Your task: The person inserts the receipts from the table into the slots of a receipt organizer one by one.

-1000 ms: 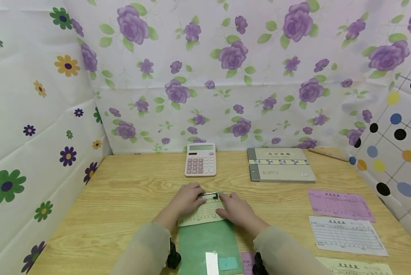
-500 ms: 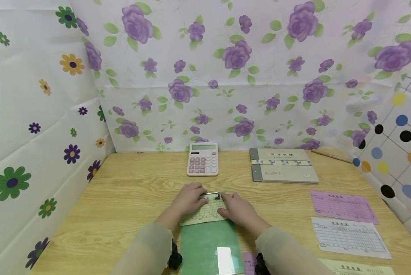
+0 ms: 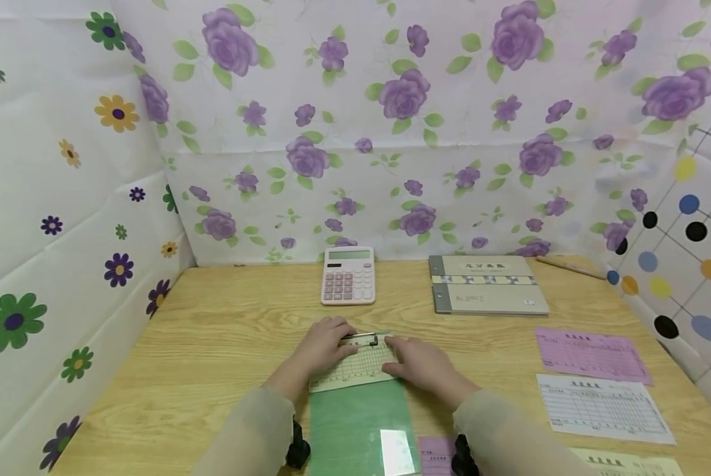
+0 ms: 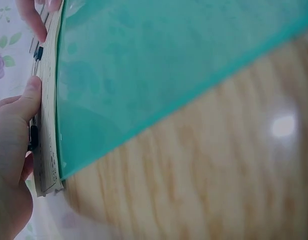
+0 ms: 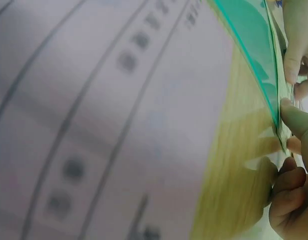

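A green clipboard (image 3: 358,420) lies in front of me in the head view, with a pale yellow printed slip (image 3: 355,370) over its far end. A metal clip (image 3: 361,340) spans the top of the slip. My left hand (image 3: 325,347) holds the top left part, thumb on the slip beside the clip and fingers at the far edge. Across from it, my right hand (image 3: 420,363) pinches the slip and clipboard at the top right edge; in the right wrist view its thumb (image 5: 296,117) lies on the paper edge and its other fingers are curled below.
Behind the clipboard stands a pink calculator (image 3: 348,277). A grey-beige ledger (image 3: 489,284) and a pen-like stick (image 3: 571,267) lie at the back right. Down the right side are pink (image 3: 593,356), white (image 3: 605,408) and yellow slips (image 3: 626,463). Another pink slip (image 3: 435,455) is partly under my right wrist.
My right hand and forearm have shifted slightly to the right, so more of the pink slip by the wrist shows. The left hand keeps its place on the clipboard.
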`<state>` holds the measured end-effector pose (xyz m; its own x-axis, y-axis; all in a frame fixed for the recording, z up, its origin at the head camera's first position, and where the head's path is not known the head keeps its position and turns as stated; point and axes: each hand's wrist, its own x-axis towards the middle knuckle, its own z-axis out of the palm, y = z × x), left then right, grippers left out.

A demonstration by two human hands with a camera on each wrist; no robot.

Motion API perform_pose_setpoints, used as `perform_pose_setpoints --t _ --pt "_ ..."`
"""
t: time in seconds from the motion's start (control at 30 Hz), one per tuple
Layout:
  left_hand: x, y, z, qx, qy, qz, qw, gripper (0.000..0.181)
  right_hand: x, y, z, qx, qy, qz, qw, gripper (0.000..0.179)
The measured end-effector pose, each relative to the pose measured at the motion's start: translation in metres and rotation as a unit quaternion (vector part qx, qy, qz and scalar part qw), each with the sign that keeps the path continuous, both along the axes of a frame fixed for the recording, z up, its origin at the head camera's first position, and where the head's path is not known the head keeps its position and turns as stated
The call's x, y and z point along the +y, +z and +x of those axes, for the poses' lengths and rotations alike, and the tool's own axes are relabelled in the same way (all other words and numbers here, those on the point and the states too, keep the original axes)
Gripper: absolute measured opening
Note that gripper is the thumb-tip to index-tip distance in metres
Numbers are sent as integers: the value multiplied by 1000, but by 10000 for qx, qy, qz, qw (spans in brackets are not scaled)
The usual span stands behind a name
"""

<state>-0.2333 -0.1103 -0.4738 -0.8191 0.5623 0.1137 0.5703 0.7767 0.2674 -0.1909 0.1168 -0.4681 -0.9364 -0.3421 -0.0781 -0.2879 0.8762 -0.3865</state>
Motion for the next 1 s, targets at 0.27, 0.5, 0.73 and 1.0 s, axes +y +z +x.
perform_pose_setpoints --t 0.27,0.5,0.73,1.0 --pt "-2 -3 0 -29 17 58 10000 38 32 6 8 -138 389 -455 9981 58" --pt "-1 -2 1 -126 28 132 9998 39 65 10 19 -330 528 -665 9958 55" --pt "-3 -5 0 -61 1 46 10000 39 86 11 25 -461 777 -648 9938 51" --pt "-3 -4 0 -84 -5 70 9999 38 109 13 36 -715 1035 -635 9900 53"
